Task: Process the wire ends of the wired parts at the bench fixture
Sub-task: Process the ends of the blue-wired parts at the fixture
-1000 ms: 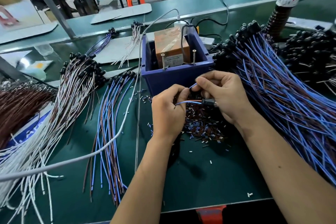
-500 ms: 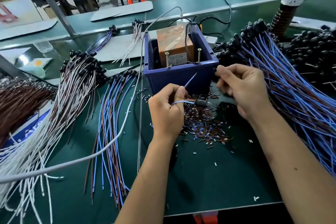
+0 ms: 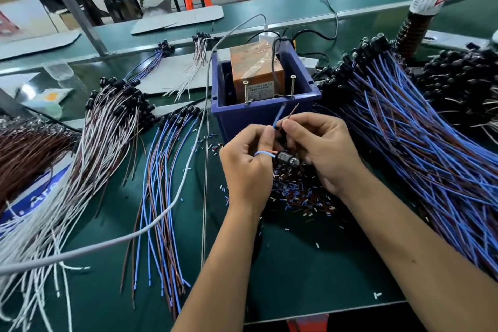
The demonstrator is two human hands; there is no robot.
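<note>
Two hands hold one wired part's ends up before the blue box.

The left hand (image 3: 246, 167) pinches the blue wire (image 3: 277, 117); the right hand (image 3: 320, 152) pinches the brown wire (image 3: 293, 111), fingers curled. The black part (image 3: 287, 157) hangs between the hands, above a heap of wire scraps (image 3: 299, 191) on the green bench (image 3: 310, 272). The blue box (image 3: 265, 113) stands just behind, two screws (image 3: 245, 91) at its front rim.
</note>
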